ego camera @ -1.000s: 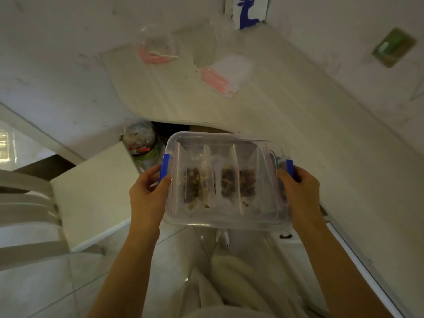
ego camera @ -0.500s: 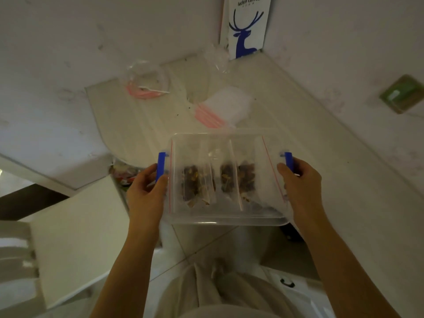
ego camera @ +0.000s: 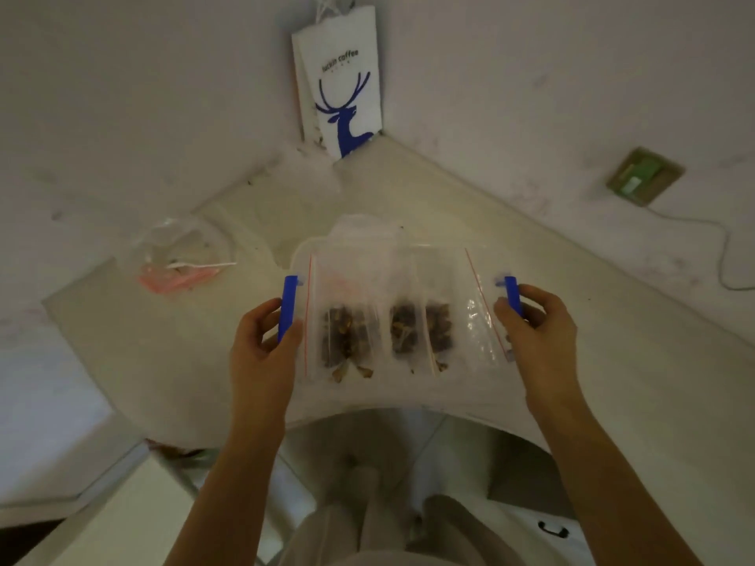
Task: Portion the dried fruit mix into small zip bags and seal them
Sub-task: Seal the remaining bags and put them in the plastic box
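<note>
From here I see the left hand [ego camera: 261, 345] with fingers [ego camera: 263, 316] curled round the blue latch [ego camera: 288, 308] at one end of the clear box [ego camera: 400, 255]; the right hand [ego camera: 535, 332] grips the opposite latch [ego camera: 512, 296]; inside, three small zip bags [ego camera: 402, 328] of dark dried fruit stand side by side; the box is over the table [ego camera: 163, 361] now, where a second ago it was above the floor; whether it touches, I cannot tell

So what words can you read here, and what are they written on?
"luckin coffee": on the white paper bag with a blue deer, standing in the corner.
Tiny line beneath it: too small to read.
No other writing shows.
</note>
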